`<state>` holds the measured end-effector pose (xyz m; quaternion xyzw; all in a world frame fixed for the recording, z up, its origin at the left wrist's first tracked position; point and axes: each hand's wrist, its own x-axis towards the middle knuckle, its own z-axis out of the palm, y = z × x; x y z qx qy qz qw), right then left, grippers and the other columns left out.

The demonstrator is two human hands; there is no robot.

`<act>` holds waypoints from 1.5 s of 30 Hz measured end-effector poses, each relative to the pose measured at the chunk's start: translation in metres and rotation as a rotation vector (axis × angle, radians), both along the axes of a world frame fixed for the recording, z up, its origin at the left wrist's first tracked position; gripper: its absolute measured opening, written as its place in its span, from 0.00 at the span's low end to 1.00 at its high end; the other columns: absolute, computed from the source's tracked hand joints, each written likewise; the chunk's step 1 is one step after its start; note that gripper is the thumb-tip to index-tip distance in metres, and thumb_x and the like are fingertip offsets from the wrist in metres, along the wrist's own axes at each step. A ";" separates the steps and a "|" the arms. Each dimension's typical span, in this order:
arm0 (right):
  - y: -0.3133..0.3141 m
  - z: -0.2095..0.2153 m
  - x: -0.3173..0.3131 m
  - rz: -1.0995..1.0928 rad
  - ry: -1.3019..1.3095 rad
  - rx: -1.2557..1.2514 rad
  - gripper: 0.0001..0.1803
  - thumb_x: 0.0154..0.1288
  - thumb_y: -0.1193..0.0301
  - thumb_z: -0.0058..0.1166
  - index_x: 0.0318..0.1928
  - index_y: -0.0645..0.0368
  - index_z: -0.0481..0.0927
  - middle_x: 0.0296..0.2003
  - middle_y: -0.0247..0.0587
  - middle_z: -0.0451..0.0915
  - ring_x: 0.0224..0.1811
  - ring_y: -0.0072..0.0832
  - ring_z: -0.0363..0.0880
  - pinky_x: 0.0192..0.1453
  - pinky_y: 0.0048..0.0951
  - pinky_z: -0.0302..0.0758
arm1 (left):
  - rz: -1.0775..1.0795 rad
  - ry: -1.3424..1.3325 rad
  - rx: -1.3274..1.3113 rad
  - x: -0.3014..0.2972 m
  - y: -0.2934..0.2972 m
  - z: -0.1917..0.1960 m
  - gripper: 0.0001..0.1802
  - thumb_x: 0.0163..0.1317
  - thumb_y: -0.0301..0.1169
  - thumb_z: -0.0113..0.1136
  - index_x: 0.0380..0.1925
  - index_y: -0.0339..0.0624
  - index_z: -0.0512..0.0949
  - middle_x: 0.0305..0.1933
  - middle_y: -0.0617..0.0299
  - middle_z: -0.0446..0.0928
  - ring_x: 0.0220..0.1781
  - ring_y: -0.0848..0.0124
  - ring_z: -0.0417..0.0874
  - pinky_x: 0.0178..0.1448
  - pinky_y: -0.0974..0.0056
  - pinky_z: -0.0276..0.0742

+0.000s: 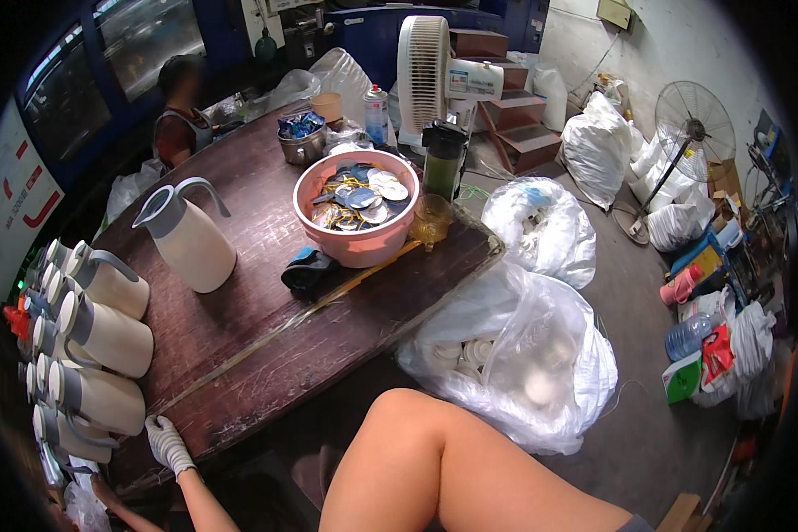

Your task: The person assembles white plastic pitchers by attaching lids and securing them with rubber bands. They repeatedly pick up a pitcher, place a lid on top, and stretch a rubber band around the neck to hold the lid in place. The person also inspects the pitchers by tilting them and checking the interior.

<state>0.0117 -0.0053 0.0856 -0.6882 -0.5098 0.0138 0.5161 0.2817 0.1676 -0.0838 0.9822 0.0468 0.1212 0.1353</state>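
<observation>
Resting on the near edge of the desk (266, 355), the gloved left hand (168, 443) is lying just beside the lowest of the white jugs. Its fingers (157, 429) are lying loosely flat on the wood and holding nothing. The right hand is not showing in this view; only a bare knee (408, 426) is rising from below.

The nearest jug (97, 401), white with a grey collar and handle, is lying on its side at the left rim of the desk, its mouth pointing outward. It is heading a row of lying jugs (106, 332) stacked close along that edge. One upright jug (186, 238) is standing apart, further in.

By the look of it, the hand is pausing between grasps beside the row rather than working on a jug. Taking the nearest one would call for the fingers to close around its body or handle without rolling its neighbours off the edge.

Beyond, a pink basin (356, 239) is holding round discs, with a black and blue object (308, 269) touching its near side and an amber cup (430, 220) just to its right. On the floor, a clear bag of white round parts (514, 355) is slumping against the desk. Another person (182, 115) is sitting at the far end.
</observation>
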 end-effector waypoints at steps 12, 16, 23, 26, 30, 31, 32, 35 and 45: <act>0.007 0.001 -0.001 0.035 0.007 -0.036 0.10 0.54 0.70 0.56 0.38 0.59 0.80 0.41 0.47 0.80 0.40 0.42 0.82 0.45 0.41 0.79 | -0.020 -0.052 -0.030 -0.005 -0.004 0.002 0.20 0.68 0.42 0.48 0.52 0.43 0.76 0.50 0.49 0.81 0.49 0.49 0.82 0.51 0.53 0.76; 0.012 0.002 0.000 0.079 0.001 -0.052 0.10 0.54 0.70 0.57 0.37 0.59 0.80 0.40 0.47 0.80 0.40 0.42 0.82 0.45 0.41 0.79 | 0.000 -0.066 -0.011 -0.005 0.001 0.001 0.19 0.67 0.43 0.48 0.50 0.44 0.77 0.47 0.48 0.82 0.46 0.48 0.82 0.48 0.51 0.76; 0.009 0.034 0.003 0.108 -0.072 -0.169 0.10 0.54 0.70 0.57 0.37 0.59 0.80 0.40 0.47 0.81 0.39 0.42 0.82 0.44 0.41 0.79 | 0.037 -0.020 -0.095 -0.018 -0.022 0.024 0.19 0.64 0.45 0.49 0.49 0.50 0.77 0.41 0.44 0.82 0.43 0.44 0.82 0.45 0.46 0.76; -0.013 0.074 0.024 0.035 -0.177 -0.271 0.10 0.53 0.70 0.57 0.36 0.59 0.80 0.40 0.47 0.81 0.39 0.42 0.82 0.44 0.41 0.79 | 0.077 -0.072 -0.036 -0.013 0.000 0.017 0.17 0.65 0.45 0.47 0.45 0.51 0.78 0.37 0.44 0.82 0.39 0.43 0.82 0.42 0.44 0.76; -0.096 0.054 0.124 -0.640 -0.355 -0.353 0.25 0.53 0.75 0.58 0.54 0.56 0.74 0.57 0.50 0.72 0.61 0.46 0.71 0.63 0.42 0.72 | 0.048 -0.100 -0.107 -0.016 -0.020 0.018 0.15 0.64 0.42 0.49 0.43 0.50 0.79 0.33 0.44 0.82 0.37 0.45 0.83 0.42 0.45 0.77; -0.122 0.043 0.159 -0.727 -0.265 -0.415 0.28 0.52 0.77 0.58 0.57 0.56 0.71 0.59 0.51 0.70 0.62 0.48 0.70 0.63 0.43 0.72 | 0.029 -0.134 -0.102 -0.016 -0.015 0.017 0.14 0.64 0.42 0.50 0.43 0.50 0.79 0.32 0.45 0.82 0.36 0.45 0.83 0.42 0.46 0.77; -0.144 0.032 0.186 -0.928 -0.346 -0.442 0.29 0.53 0.77 0.57 0.59 0.57 0.69 0.61 0.51 0.68 0.60 0.50 0.71 0.63 0.43 0.72 | -0.003 -0.165 -0.101 -0.015 -0.016 0.013 0.14 0.64 0.41 0.50 0.43 0.50 0.79 0.32 0.46 0.82 0.35 0.46 0.83 0.42 0.46 0.77; -0.179 0.049 0.247 -1.125 -0.173 -0.612 0.35 0.56 0.71 0.55 0.66 0.55 0.63 0.70 0.56 0.57 0.64 0.49 0.70 0.66 0.44 0.70 | -0.007 -0.155 -0.110 -0.016 -0.008 0.010 0.13 0.64 0.41 0.51 0.42 0.51 0.79 0.32 0.46 0.82 0.35 0.47 0.83 0.42 0.47 0.77; -0.218 0.039 0.316 -1.237 -0.126 -0.622 0.41 0.54 0.52 0.60 0.64 0.63 0.68 0.58 0.58 0.71 0.60 0.48 0.74 0.64 0.39 0.70 | -0.015 -0.148 -0.174 -0.017 -0.009 0.016 0.14 0.65 0.41 0.51 0.42 0.47 0.80 0.32 0.46 0.82 0.36 0.48 0.83 0.43 0.49 0.78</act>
